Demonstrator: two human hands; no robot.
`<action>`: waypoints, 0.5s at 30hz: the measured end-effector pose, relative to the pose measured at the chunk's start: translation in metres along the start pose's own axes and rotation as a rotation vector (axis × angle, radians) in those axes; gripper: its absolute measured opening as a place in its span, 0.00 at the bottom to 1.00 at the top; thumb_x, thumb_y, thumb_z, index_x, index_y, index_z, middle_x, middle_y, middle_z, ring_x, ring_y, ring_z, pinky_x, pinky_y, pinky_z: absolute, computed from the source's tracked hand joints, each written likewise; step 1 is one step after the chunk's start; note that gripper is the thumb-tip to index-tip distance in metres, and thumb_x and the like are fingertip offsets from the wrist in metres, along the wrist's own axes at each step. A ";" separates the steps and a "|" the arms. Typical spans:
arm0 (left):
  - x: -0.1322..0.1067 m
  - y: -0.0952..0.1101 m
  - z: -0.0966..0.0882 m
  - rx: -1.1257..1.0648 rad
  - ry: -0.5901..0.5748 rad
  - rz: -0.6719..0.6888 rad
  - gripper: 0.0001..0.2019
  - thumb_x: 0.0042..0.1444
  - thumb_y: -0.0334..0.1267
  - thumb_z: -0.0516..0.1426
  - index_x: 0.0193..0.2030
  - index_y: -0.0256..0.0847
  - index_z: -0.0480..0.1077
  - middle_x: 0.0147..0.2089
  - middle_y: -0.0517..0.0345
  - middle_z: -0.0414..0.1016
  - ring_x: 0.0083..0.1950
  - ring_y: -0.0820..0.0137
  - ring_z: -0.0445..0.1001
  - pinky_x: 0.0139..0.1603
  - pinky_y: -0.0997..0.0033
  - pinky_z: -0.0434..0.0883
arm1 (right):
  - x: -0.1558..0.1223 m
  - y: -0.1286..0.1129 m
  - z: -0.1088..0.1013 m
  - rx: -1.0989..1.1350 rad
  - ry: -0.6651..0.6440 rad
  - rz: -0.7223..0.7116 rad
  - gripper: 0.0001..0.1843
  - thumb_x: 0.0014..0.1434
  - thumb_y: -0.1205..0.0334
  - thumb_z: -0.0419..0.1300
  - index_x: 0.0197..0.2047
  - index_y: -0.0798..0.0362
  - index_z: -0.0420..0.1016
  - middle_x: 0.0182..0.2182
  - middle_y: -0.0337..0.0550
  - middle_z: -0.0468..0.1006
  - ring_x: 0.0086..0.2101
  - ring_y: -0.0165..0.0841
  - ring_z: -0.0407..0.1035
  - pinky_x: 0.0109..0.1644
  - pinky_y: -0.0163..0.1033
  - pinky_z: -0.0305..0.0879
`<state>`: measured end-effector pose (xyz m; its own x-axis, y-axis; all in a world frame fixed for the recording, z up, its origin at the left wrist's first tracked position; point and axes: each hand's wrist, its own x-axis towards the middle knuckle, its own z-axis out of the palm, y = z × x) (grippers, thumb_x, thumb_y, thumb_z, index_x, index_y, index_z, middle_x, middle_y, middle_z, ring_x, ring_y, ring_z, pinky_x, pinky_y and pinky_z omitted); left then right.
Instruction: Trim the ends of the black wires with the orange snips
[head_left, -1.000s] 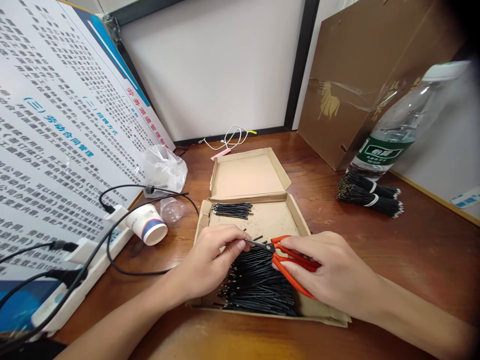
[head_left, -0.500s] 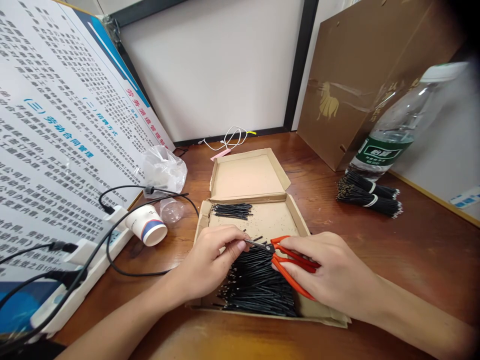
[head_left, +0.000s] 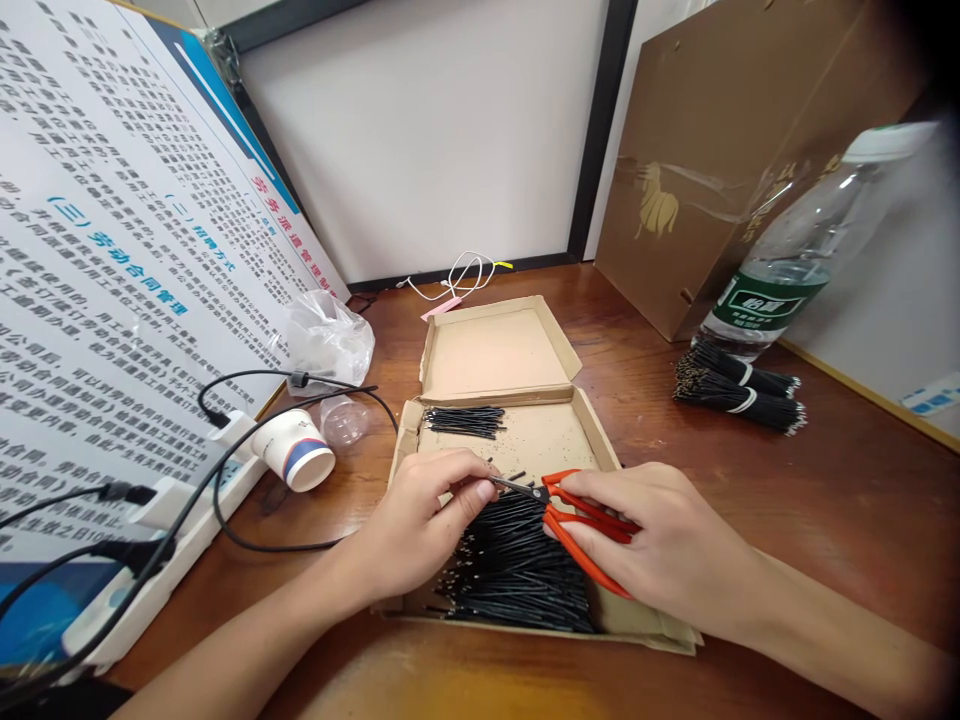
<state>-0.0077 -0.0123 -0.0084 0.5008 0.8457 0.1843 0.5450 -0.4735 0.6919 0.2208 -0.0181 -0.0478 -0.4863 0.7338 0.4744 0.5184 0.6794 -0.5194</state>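
My right hand [head_left: 645,535] is wrapped around the orange handles of a pair of scissors [head_left: 589,520]. Their dark blades point left, with the tips right at my left fingertips. My left hand [head_left: 439,510] is closed in a pinch on a short black wire [head_left: 492,466], mostly hidden by the fingers. Below both hands, a large heap of cut black wires [head_left: 517,570] with bare ends fills the near part of an open cardboard box [head_left: 559,435]. A smaller row of black wires [head_left: 465,422] lies at the box's far left, and tiny dark scraps dot the cardboard beside it.
To the right, tied bundles of black wires [head_left: 739,395] lie before a water bottle [head_left: 772,290] and a brown carton [head_left: 697,170]. On the left are a paper cup [head_left: 296,452], a plastic bag [head_left: 330,340] and a power strip [head_left: 127,600] with black cables.
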 end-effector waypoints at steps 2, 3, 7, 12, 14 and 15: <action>0.000 0.000 0.000 -0.001 0.000 -0.001 0.08 0.63 0.31 0.53 0.37 0.37 0.74 0.34 0.56 0.76 0.37 0.69 0.72 0.39 0.70 0.66 | 0.000 0.001 0.000 0.026 -0.004 -0.005 0.09 0.61 0.66 0.54 0.35 0.54 0.76 0.23 0.38 0.78 0.20 0.27 0.67 0.25 0.33 0.59; 0.000 0.001 0.000 -0.002 -0.001 -0.001 0.08 0.63 0.32 0.53 0.37 0.37 0.74 0.34 0.56 0.76 0.37 0.69 0.72 0.39 0.70 0.66 | 0.000 0.001 0.000 0.032 -0.003 -0.005 0.08 0.61 0.66 0.54 0.35 0.54 0.76 0.23 0.38 0.78 0.20 0.27 0.67 0.25 0.33 0.59; -0.001 0.002 -0.001 -0.002 -0.006 -0.001 0.08 0.63 0.31 0.53 0.38 0.37 0.74 0.34 0.56 0.76 0.37 0.69 0.72 0.39 0.70 0.66 | 0.000 0.000 0.001 0.010 -0.013 0.011 0.08 0.61 0.65 0.55 0.36 0.54 0.76 0.25 0.40 0.79 0.21 0.27 0.68 0.26 0.33 0.59; 0.000 0.000 0.000 0.020 -0.008 0.022 0.08 0.64 0.31 0.53 0.37 0.37 0.73 0.35 0.56 0.76 0.37 0.69 0.73 0.39 0.70 0.67 | 0.001 0.001 0.001 0.007 -0.008 0.016 0.08 0.60 0.66 0.55 0.35 0.53 0.76 0.25 0.39 0.79 0.22 0.28 0.68 0.27 0.33 0.60; 0.000 -0.002 0.000 0.054 -0.001 0.068 0.07 0.64 0.31 0.53 0.38 0.37 0.72 0.35 0.55 0.76 0.37 0.69 0.72 0.39 0.70 0.67 | 0.001 0.001 0.001 0.011 0.011 0.006 0.08 0.60 0.66 0.55 0.35 0.53 0.76 0.24 0.38 0.79 0.21 0.27 0.68 0.27 0.33 0.61; -0.001 -0.003 0.001 0.079 0.003 0.099 0.07 0.64 0.30 0.53 0.39 0.37 0.72 0.35 0.54 0.75 0.37 0.69 0.72 0.39 0.70 0.67 | 0.001 0.002 0.001 0.012 0.019 0.000 0.08 0.60 0.66 0.55 0.35 0.53 0.76 0.24 0.38 0.79 0.21 0.27 0.67 0.27 0.32 0.61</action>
<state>-0.0092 -0.0118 -0.0108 0.5526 0.7946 0.2513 0.5446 -0.5726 0.6129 0.2205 -0.0162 -0.0489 -0.4727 0.7339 0.4877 0.5096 0.6792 -0.5282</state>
